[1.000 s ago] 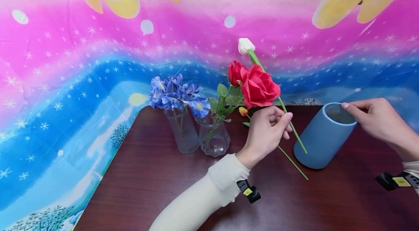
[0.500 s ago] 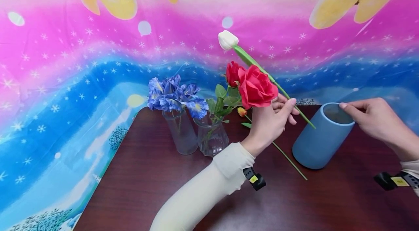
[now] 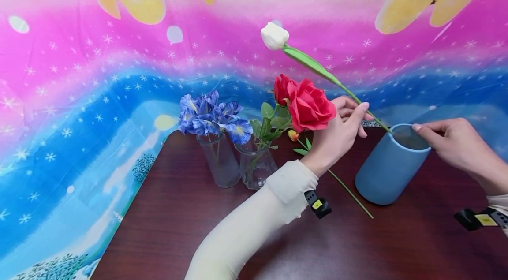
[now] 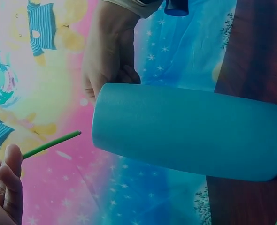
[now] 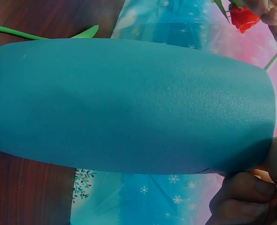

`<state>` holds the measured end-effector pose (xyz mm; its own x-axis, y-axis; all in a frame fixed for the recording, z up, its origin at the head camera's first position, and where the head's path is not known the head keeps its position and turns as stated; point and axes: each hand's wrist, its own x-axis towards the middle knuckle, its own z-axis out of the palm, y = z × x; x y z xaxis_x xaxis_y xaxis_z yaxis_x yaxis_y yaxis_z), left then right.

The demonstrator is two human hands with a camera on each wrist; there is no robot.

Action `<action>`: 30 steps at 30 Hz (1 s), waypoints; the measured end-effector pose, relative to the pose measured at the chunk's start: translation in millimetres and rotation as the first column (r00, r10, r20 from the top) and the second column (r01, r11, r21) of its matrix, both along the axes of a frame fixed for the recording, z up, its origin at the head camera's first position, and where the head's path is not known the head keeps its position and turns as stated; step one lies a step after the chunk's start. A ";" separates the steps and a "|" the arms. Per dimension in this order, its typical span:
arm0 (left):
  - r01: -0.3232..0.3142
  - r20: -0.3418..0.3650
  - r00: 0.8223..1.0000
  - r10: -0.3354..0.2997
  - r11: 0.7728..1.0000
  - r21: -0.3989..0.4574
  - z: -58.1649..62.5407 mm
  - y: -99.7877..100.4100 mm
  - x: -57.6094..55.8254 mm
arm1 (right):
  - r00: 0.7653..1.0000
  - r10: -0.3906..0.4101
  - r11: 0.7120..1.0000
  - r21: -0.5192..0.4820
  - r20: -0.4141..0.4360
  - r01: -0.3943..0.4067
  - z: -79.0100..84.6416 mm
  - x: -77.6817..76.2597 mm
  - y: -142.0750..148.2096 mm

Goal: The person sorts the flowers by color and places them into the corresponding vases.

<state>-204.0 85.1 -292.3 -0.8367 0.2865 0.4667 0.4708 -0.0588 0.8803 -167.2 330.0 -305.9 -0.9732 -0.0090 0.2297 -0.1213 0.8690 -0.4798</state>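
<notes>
My left hand (image 3: 337, 132) pinches the green stem of a white tulip (image 3: 274, 35) between thumb and fingers; the bloom points up and left. The stem's lower tip is level with the rim of a blue vase (image 3: 386, 174), and in the left wrist view the stem (image 4: 51, 144) ends just short of the rim, apart from it. My right hand (image 3: 462, 145) pinches the vase's rim on its right side, thumb at the mouth. In the right wrist view the vase wall hides part of that hand. The inside of the vase shows only near its mouth.
A clear glass vase (image 3: 258, 174) holds red roses (image 3: 311, 106); beside it a second glass vase (image 3: 222, 165) holds blue irises (image 3: 210, 112). An orange-yellow tulip (image 3: 293, 135) with a long stem lies on the dark wooden table (image 3: 158, 227), partly behind my left arm. A printed cloth hangs behind.
My left hand has moved up and right with the white tulip. The stem's tip has risen from in front of the blue vase to its rim. My right hand stays put.
</notes>
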 end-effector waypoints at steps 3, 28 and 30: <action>0.002 -0.012 1.000 -0.002 1.000 0.001 3.3 3.6 -0.7 | 1.000 0.004 1.000 0.003 -0.001 -0.004 -0.3 -0.4 0.4; -0.142 -0.192 0.977 0.088 0.947 -0.287 11.2 32.8 0.6 | 1.000 -0.014 0.999 -0.033 0.012 0.014 -2.4 -3.2 1.3; -0.147 -0.199 0.976 0.088 0.940 -0.308 9.4 34.5 0.4 | 1.000 -0.016 0.999 -0.032 0.011 0.016 -2.4 -3.0 1.3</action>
